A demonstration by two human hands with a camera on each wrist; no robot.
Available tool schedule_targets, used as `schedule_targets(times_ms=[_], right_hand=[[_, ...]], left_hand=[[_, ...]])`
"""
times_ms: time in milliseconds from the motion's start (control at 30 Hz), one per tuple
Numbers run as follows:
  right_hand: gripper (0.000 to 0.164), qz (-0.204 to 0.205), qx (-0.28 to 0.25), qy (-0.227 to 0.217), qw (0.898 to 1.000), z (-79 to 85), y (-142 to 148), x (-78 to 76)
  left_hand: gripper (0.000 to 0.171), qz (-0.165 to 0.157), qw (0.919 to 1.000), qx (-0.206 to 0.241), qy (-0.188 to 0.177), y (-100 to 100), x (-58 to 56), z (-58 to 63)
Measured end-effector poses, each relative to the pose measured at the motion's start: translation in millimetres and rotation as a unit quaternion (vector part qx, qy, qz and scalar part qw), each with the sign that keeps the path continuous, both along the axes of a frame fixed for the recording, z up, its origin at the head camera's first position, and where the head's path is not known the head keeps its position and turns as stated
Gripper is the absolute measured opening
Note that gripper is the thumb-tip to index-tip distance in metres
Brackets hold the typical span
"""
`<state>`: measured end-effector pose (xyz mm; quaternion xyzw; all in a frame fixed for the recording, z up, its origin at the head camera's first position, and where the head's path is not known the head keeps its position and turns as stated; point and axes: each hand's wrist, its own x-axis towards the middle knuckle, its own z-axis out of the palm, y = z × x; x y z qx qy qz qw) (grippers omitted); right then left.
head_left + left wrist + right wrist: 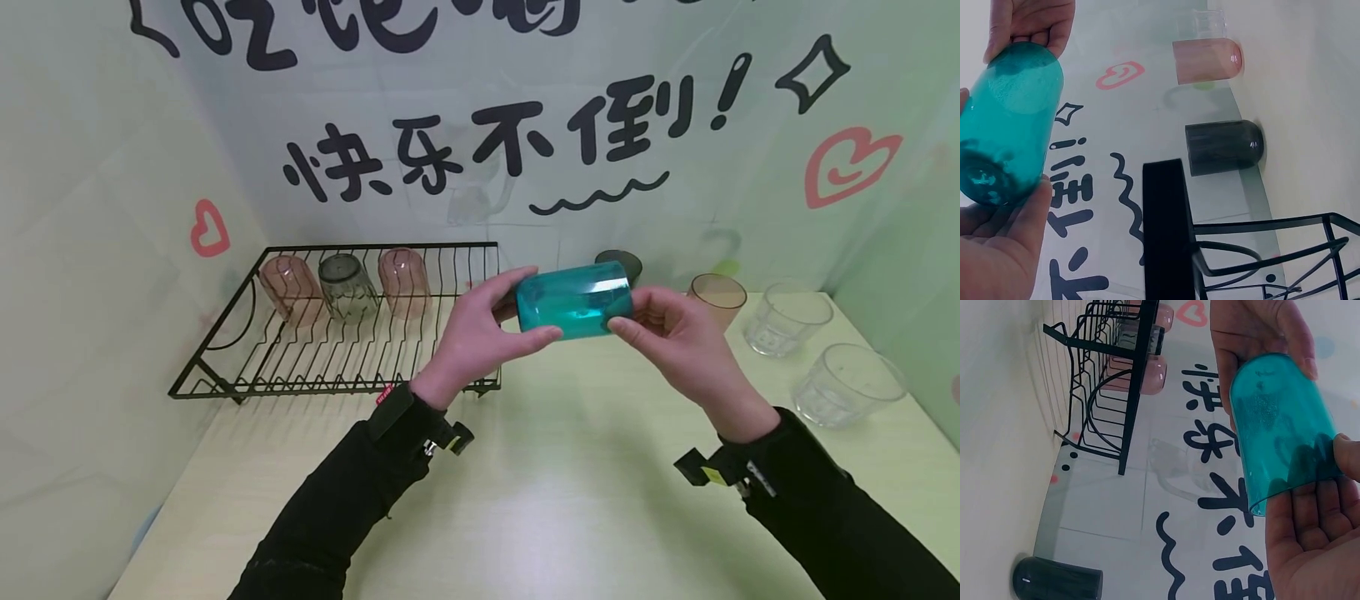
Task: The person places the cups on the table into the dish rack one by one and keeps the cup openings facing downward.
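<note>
Teal tumbler (573, 300), held sideways, is gripped at one end by the left hand (483, 325) and pinched at the other by the right hand (682, 340), above the table (540, 508), just right of the wire rack (382, 246). Light, even pressure should keep it steady.

Fingers (1305, 509) holding teal tumbler (1279, 425), black rack (1129, 425)

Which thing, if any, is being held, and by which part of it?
A teal cup: the left hand grips its base end, the right hand its rim end.
</note>
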<state>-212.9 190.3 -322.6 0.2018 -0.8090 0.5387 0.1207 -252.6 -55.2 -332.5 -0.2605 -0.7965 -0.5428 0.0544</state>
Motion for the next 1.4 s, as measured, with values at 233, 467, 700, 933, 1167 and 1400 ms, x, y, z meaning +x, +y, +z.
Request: schedule_targets(times_ms=[233, 467, 700, 933, 1167, 1400], right_hand=[[0.014, 0.0, -0.004, -0.014, 1.0, -0.6, -1.2, 1.4], [0.018, 0.008, -0.014, -0.026, 1.0, -0.7, -2.8, 2.7], [0.022, 0.005, -0.011, -0.014, 1.0, -2.9, -1.4, 2.9], [0.022, 0.008, -0.01, -0.005, 1.0, -4.3, 5.1, 2.1], [0.021, 0.02, 0.004, -0.001, 1.0, -9.5, 12.2, 1.0], [0.021, 0.015, 0.037, 0.007, 0.999, -13.6, 18.3, -1.3]], left_hand=[[0.072, -0.002, 0.9999, 0.015, 0.002, -0.1, 1.0, -0.5], [0.072, 0.003, 0.9999, -0.002, 0.014, -3.4, 2.9, 2.5], [0.072, 0.006, 0.9998, -0.004, 0.017, -7.2, 4.9, 5.2], [0.072, 0.018, 0.9998, 0.006, 0.009, -13.9, 2.1, 5.6], [0.073, 0.032, 0.9995, 0.003, -0.002, -22.6, 1.5, 7.3], [0.072, 0.041, 0.9991, -0.005, -0.01, -32.3, 0.4, 7.3]])
